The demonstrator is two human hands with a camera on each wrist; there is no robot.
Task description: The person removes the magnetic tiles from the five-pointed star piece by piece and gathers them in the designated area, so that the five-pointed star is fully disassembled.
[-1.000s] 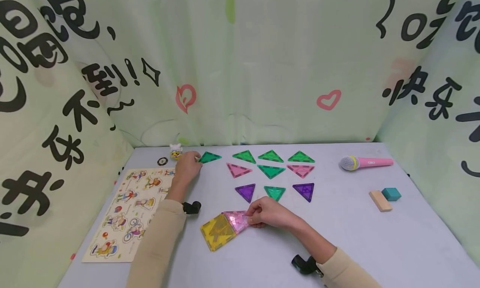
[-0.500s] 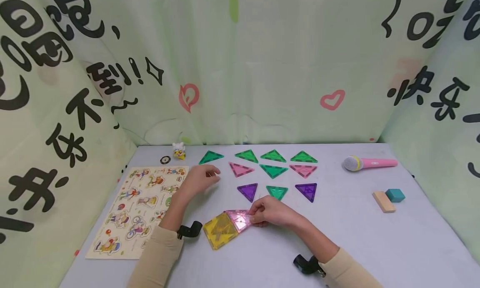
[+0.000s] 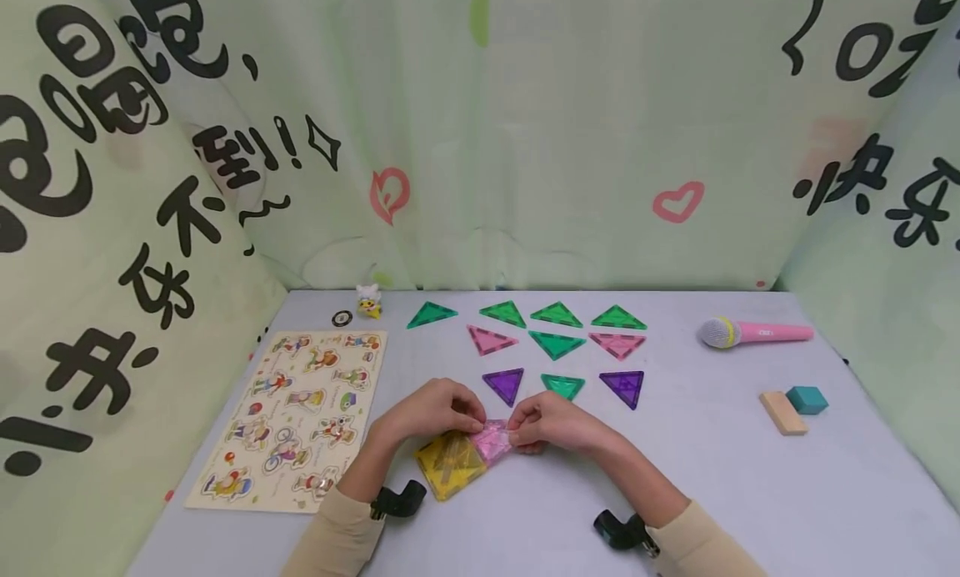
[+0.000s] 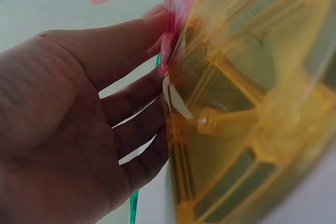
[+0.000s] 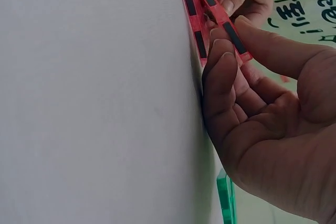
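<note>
A pink translucent magnetic tile (image 3: 492, 445) lies against the upper right side of a yellow square magnetic tile (image 3: 450, 469). My right hand (image 3: 561, 423) pinches the pink tile at its right corner between thumb and fingers. In the right wrist view, two pink tile layers (image 5: 217, 15) with dark magnet strips show, the pinched one tilted away from the other. My left hand (image 3: 433, 408) pinches the pink tile's upper left corner. Up close in the left wrist view, the yellow tile (image 4: 247, 114) hides part of the left fingertips.
Behind the hands lie several green triangle tiles (image 3: 557, 345), pink triangles (image 3: 617, 344) and purple triangles (image 3: 622, 388). A picture board (image 3: 292, 418) lies left, near a small figurine (image 3: 368, 302) and black ring (image 3: 342, 318). Right are a pink microphone (image 3: 757, 333) and two blocks (image 3: 783, 413).
My left hand has come from the green triangle at the back left, down and right to the pink tile, and now pinches it. The right hand keeps its hold. The head view has shifted slightly.
</note>
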